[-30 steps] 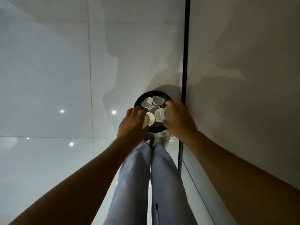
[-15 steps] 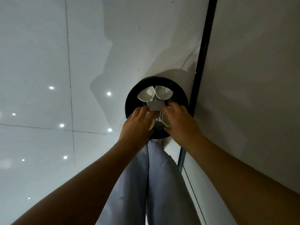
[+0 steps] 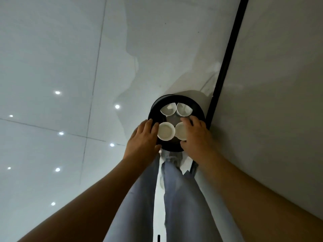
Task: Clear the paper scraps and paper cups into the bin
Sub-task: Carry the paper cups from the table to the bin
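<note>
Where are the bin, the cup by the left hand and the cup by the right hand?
bin point(image 3: 201, 111), head view, far right rim.
left cup point(image 3: 166, 131), head view, its open mouth.
right cup point(image 3: 180, 131), head view, its open mouth.

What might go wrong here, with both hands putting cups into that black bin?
The bin looks nearly full: four cups sit at its top, so the near two, and, may topple out. The left hand and right hand press close together and could knock the bin, which stands by the wall.

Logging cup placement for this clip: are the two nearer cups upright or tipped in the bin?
Upright: both paper cups show round open mouths facing up inside the black bin.
</note>
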